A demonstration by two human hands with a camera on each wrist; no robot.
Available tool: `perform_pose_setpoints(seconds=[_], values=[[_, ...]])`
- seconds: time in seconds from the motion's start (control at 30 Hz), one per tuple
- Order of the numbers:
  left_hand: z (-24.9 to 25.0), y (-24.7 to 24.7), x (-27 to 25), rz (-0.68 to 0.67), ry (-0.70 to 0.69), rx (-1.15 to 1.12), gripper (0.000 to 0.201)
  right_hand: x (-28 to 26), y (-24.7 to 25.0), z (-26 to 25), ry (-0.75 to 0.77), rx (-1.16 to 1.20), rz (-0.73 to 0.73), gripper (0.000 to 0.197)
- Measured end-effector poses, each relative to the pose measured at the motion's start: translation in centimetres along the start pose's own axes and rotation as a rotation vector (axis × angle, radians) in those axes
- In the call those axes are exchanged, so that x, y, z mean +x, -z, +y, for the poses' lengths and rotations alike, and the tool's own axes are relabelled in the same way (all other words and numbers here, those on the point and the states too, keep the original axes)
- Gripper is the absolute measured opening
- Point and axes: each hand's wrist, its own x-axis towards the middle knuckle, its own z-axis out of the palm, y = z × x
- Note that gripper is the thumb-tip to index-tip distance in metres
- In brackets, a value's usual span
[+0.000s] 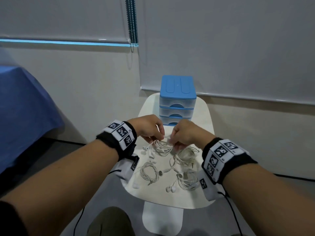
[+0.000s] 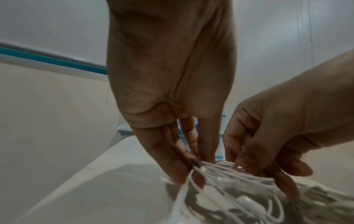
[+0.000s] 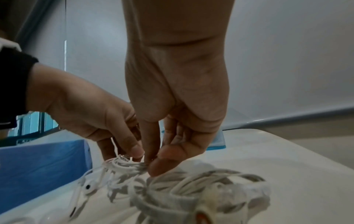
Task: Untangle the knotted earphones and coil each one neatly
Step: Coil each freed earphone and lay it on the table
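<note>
Nearest me, three coiled white earphone bundles (image 1: 150, 172) lie finished on the pale oval surface (image 1: 202, 106). I judge one left: my left hand (image 1: 148, 126) and right hand (image 1: 185, 132) both pinch the fourth white earphone coil (image 1: 162, 146) just above it.

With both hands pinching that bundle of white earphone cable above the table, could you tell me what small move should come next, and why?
Probably lower the bundle onto the bare patch of table just beneath and let go. The left hand and right hand pinch its two ends, its strands already lie gathered in loops, and three coils rest nearer the person.
</note>
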Motion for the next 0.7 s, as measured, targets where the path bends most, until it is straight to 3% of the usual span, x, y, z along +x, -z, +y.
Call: perform_pose_setpoints(seconds=[0.13, 0.27, 0.47, 0.57, 0.7], values=[[-0.2, -0.8, 2.1, 0.058, 0.01, 0.163, 0.013, 2.1, -1.2, 0.4, -0.02, -0.217, 0.062, 0.032], [-0.3, -1.4, 3.0, 0.092, 0.003, 0.264, 0.016, 2.8, -1.5, 0.6, -0.02, -0.306, 0.122, 0.04], [-0.3, -1.0, 2.5, 0.177, -0.045, 0.284, 0.009, 1.8, 0.5, 0.7, 0.01, -0.313, 0.164, 0.02], [0.6, -0.4, 2.0, 0.289, -0.107, 0.06, 0.006, 0.7, 2.8, 0.3, 0.118, -0.198, 0.291, 0.015], [2.7, -0.2, 1.5, 0.336, -0.136, -0.358, 0.013, -0.1, 6.0, -1.2, 0.312, -0.168, 0.604, 0.014]])
